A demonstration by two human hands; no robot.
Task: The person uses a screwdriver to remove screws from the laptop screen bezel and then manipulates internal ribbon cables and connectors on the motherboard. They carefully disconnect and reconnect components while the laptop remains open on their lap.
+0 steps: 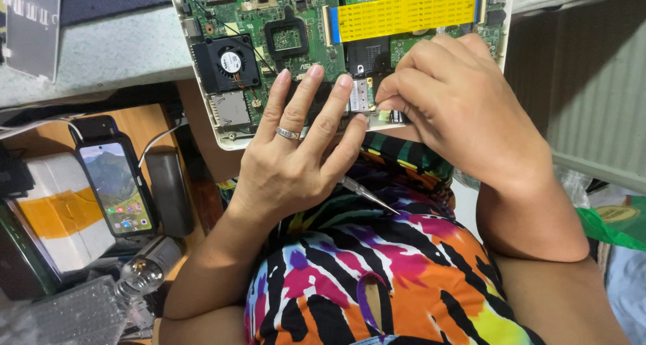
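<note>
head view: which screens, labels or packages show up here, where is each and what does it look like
Phone: left, propped upright, lit screen with mountain wallpaper, black case.
White box: left of phone, orange band.
Green bag: right edge, round yellowish label.
Grey card: top left corner, dark print.

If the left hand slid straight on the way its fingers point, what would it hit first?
Probably the black square socket frame on the green circuit board; the left hand already lies flat on the board, fingers pointing up-screen. Depth is unclear.
</note>
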